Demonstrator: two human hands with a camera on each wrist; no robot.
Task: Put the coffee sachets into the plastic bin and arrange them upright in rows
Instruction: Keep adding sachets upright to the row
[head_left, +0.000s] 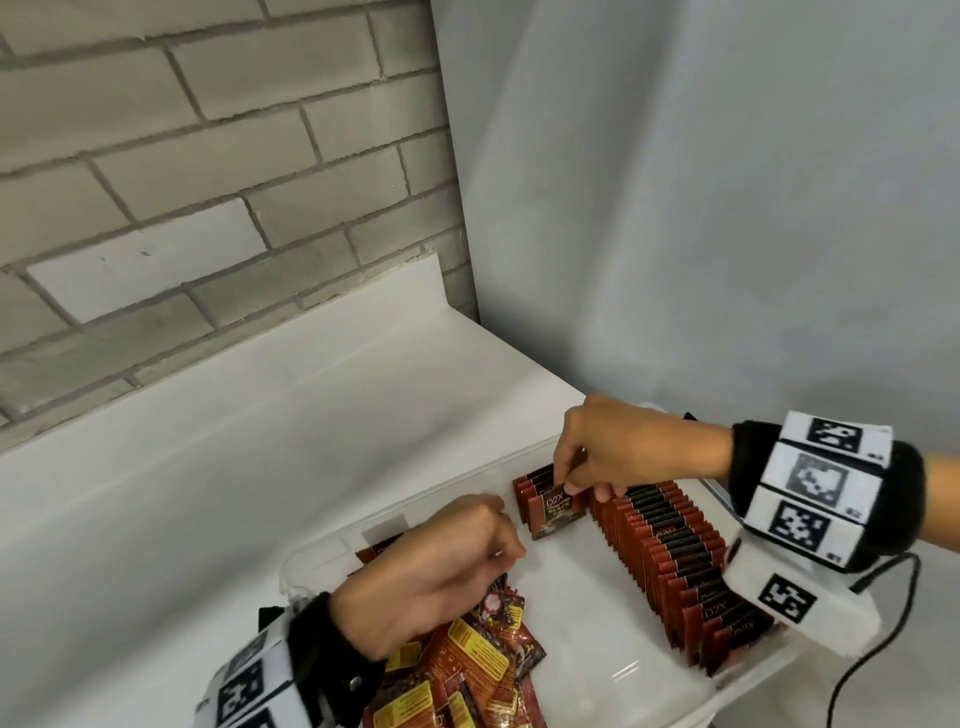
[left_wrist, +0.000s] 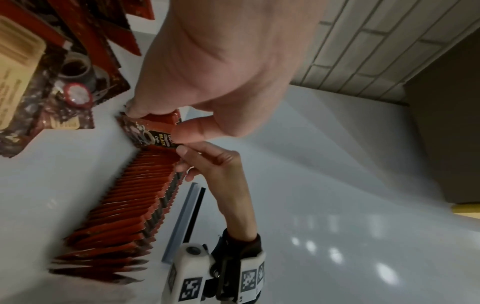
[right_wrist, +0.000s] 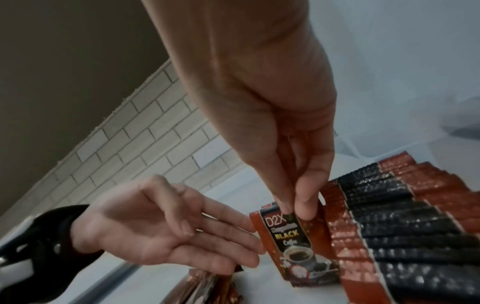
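In the head view, a clear plastic bin (head_left: 649, 670) sits on a white counter (head_left: 260, 441) below a grey brick wall (head_left: 208, 156). The right hand (head_left: 623, 447) reaches over the far end of the bin and pinches the top edge of a red and black coffee sachet (head_left: 558, 514) between thumb and forefinger; the sachet stands upright at the front of a short stack at the bin's far end. A long row of upright red sachets (head_left: 670, 566) runs along the right side of the bin. The left hand (head_left: 441, 566) hovers over the bin's left part with fingers loosely curled and holding nothing, above a loose heap of red and yellow sachets (head_left: 467, 675) at the bin's near left corner.

In the left wrist view, the left hand (left_wrist: 215, 78) fills the top, its fingertips just beside the held sachet (left_wrist: 153, 133); I cannot tell whether they touch it. The right hand (left_wrist: 213, 164) grips the sachet's top. The row (left_wrist: 130, 205) stretches toward the camera, and the heap (left_wrist: 52, 82) lies at the upper left.

In the right wrist view, the right hand (right_wrist: 272, 123) nips the sachet (right_wrist: 293, 242) by its top edge between thumb and finger. The left hand (right_wrist: 155, 226) is palm up with relaxed, nearly straight fingers, their tips at the sachet's left edge. The row (right_wrist: 402, 226) stands right of the sachet.
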